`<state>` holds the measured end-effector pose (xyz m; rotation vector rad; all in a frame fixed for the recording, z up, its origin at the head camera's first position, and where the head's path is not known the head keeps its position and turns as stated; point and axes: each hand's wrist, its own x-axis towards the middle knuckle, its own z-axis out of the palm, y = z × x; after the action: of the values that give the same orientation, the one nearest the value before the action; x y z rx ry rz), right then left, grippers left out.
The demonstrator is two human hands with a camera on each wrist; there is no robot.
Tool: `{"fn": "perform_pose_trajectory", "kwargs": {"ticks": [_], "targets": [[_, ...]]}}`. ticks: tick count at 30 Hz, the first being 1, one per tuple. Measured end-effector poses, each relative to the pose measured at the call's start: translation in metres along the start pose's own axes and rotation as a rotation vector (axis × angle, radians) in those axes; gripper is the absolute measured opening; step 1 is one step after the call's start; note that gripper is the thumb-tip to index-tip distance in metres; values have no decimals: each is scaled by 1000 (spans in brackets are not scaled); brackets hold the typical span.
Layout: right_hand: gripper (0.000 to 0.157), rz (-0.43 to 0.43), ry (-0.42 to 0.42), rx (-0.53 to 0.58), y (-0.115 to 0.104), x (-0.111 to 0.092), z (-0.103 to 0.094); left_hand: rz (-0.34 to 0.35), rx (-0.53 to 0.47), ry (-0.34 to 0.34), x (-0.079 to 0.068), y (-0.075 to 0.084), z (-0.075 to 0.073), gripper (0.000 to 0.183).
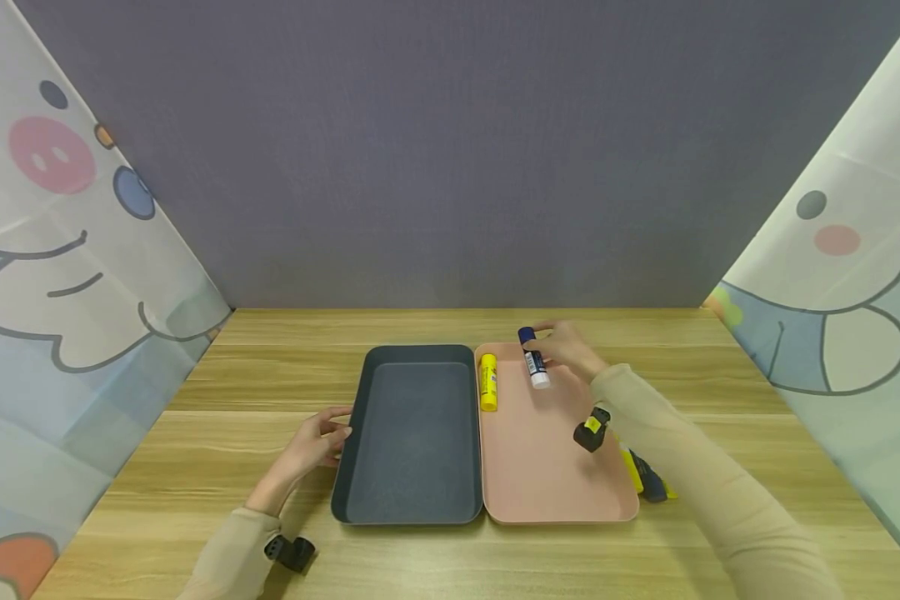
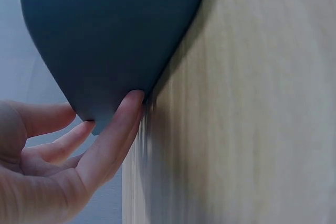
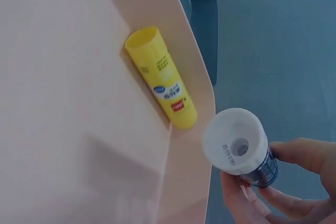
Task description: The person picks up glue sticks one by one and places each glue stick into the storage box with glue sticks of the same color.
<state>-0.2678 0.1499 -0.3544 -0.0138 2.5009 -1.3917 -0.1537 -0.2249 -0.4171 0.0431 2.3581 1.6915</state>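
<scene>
My right hand [image 1: 566, 348] pinches a glue stick with a dark blue cap and white base [image 1: 536, 363] over the far part of the pink tray [image 1: 540, 467]. In the right wrist view the glue stick's white base [image 3: 236, 140] faces the camera. A yellow glue stick [image 1: 488, 382] lies inside the pink tray along its left wall. At the left, my left hand [image 1: 318, 442] rests its fingers against the outer left wall of the dark grey tray [image 1: 407, 442]. In the left wrist view the fingers [image 2: 113, 135] lie straight along that wall.
The two trays stand side by side on the wooden table [image 1: 270, 358]. Right of the pink tray, partly behind my right forearm, lie a yellow and black object [image 1: 648, 479] and other yellow bits. A grey panel [image 1: 465, 167] rises behind the table.
</scene>
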Motion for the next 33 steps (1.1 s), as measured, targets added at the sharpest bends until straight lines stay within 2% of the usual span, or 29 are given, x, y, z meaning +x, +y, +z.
{"fn": "perform_pose_trajectory", "kwargs": {"ticks": [10, 17, 33], "targets": [[51, -3, -40, 50, -12, 0, 18, -1, 1, -4, 0, -1, 0, 42], [51, 47, -29, 46, -19, 7, 31, -10, 1, 9, 0, 0, 1, 42], [48, 58, -48, 97, -41, 15, 66, -18, -2, 14, 0, 1, 1, 42]]}}
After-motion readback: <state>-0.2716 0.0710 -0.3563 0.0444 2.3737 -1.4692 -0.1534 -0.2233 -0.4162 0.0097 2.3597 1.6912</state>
